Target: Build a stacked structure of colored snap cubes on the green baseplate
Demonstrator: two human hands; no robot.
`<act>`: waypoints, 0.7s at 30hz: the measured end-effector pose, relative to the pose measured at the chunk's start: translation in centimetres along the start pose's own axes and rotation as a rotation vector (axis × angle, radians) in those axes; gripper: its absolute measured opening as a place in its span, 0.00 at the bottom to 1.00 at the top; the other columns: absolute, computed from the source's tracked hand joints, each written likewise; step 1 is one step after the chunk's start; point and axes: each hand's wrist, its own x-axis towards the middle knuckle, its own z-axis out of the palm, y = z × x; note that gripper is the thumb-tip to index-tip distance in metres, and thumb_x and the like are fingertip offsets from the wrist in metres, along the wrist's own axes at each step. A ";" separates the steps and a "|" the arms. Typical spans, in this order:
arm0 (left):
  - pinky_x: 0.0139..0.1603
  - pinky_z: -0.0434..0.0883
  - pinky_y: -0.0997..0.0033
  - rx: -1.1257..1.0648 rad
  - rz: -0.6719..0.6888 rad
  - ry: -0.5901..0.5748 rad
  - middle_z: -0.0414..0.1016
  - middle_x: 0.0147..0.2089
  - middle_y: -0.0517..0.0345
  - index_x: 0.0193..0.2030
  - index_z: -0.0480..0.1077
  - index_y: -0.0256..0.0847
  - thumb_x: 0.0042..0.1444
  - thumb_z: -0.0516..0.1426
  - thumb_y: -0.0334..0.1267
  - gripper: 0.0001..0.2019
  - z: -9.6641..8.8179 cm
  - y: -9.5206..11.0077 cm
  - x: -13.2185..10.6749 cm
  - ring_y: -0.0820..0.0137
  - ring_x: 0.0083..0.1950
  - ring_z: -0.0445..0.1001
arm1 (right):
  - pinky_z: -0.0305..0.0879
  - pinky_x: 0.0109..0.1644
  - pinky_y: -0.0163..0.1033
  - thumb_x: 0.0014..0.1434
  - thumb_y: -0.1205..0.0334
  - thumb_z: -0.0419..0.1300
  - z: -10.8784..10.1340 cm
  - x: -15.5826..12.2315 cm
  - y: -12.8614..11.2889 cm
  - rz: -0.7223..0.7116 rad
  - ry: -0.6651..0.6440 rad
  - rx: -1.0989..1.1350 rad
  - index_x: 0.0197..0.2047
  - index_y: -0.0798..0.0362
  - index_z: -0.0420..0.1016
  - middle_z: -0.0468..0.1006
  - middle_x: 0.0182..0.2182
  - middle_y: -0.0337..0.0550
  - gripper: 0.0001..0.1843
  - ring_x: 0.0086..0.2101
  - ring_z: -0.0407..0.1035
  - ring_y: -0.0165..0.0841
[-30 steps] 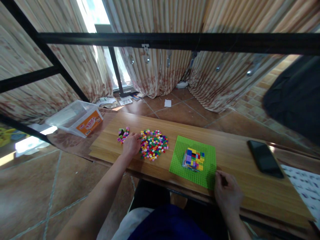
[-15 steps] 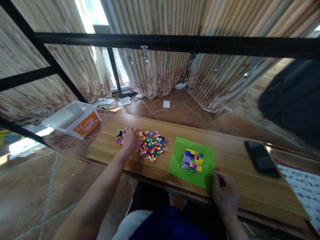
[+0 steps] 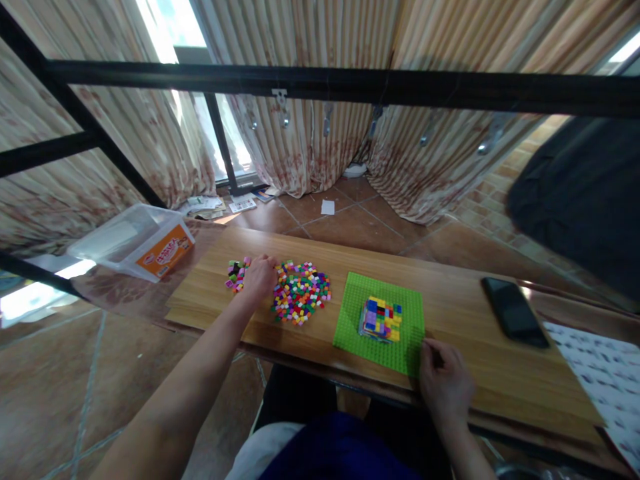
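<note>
The fingers (image 3: pixel 265 264) of the left hand (image 3: pixel 259 277) are bent downward and touch the far edge of the pile of small bricks (image 3: pixel 301 292); it is not possible to tell if they hold a brick. This hand lies palm down between the pile and a small group of bricks (image 3: pixel 235 274) on its left, with the forearm stretched long from the body. The fingers (image 3: pixel 430 347) of the right hand (image 3: pixel 445 383) are curled at the near right corner of the green baseplate (image 3: pixel 350 327); they touch it, but if they grip it I cannot tell. The baseplate lies flat near the front edge of the wooden surface (image 3: pixel 460 313), just beside the pile. In its middle stands a compact block of bricks (image 3: pixel 381 319) in yellow, blue, purple and red. To the right the surface is bare up to a black phone (image 3: pixel 515 312). A plastic box (image 3: pixel 133 241) stands beyond the left end.
</note>
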 end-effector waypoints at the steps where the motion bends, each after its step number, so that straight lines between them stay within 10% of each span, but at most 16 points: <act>1: 0.50 0.67 0.64 0.001 -0.003 0.004 0.76 0.44 0.46 0.40 0.75 0.38 0.54 0.51 0.30 0.13 -0.1 0.0 -0.1 0.59 0.49 0.73 | 0.66 0.39 0.42 0.62 0.53 0.52 0.0 0.0 0.0 0.001 0.000 0.001 0.36 0.55 0.75 0.77 0.34 0.51 0.16 0.34 0.71 0.39; 8: 0.42 0.69 0.67 -0.160 -0.040 0.121 0.77 0.38 0.51 0.43 0.71 0.37 0.60 0.50 0.36 0.11 -2.6 2.3 -3.6 0.63 0.40 0.76 | 0.66 0.41 0.41 0.62 0.55 0.52 0.0 0.1 -0.5 0.035 -0.014 0.044 0.37 0.55 0.75 0.77 0.34 0.49 0.14 0.35 0.70 0.38; 21: 0.45 0.71 0.70 -0.722 0.514 -0.098 0.77 0.39 0.57 0.39 0.70 0.41 0.60 0.54 0.32 0.04 -0.8 15.0 -14.3 0.70 0.42 0.76 | 0.67 0.40 0.39 0.61 0.55 0.58 -3.3 0.3 -4.8 0.205 -0.129 0.581 0.41 0.51 0.77 0.77 0.36 0.45 0.11 0.36 0.71 0.35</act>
